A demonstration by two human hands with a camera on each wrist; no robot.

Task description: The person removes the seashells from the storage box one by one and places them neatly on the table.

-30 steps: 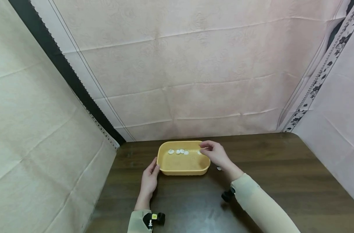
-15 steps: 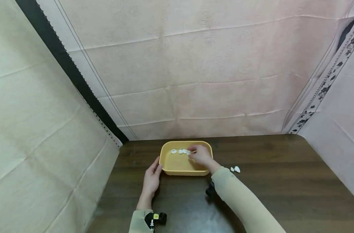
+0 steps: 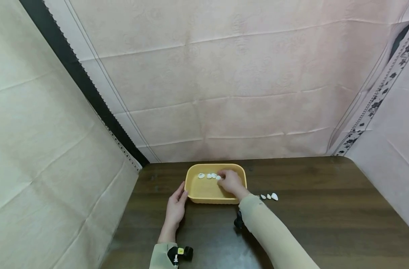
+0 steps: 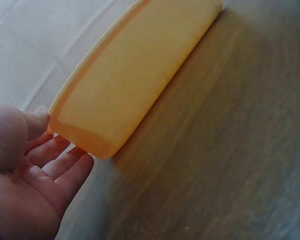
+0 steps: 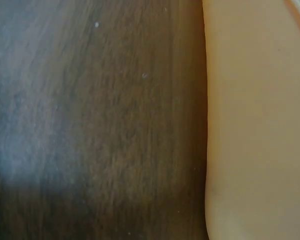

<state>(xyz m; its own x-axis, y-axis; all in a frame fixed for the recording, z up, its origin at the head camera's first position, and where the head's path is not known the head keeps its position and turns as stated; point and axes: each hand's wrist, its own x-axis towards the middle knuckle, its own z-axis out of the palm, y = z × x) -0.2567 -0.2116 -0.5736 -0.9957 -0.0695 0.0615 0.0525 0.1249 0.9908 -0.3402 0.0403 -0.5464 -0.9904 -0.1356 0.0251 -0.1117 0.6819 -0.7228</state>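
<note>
A shallow yellow tray [image 3: 207,192] lies on the table in the head view. Several small white pieces [image 3: 209,176], roundish and flat, form a row inside it near the far side. My left hand [image 3: 175,209] grips the tray's left end, its thumb at the rim and its fingers against the end wall, as the left wrist view shows. Reaching over the tray's right side, my right hand [image 3: 232,182] pinches a small white piece at the right end of the row; its fingers mostly hide that piece. The right wrist view shows only the tray's outer wall and the tabletop.
To the right of the tray, several pointed white pieces [image 3: 269,196] lie in a short row on the dark wooden table [image 3: 312,209], partly covered by the right sleeve. Pale cloth [image 3: 224,93] hangs behind the table and along both sides.
My right hand has moved left from the tray's right edge to the row, carrying a white piece. More white pieces on the table are uncovered. My left hand stays at the tray's end.
</note>
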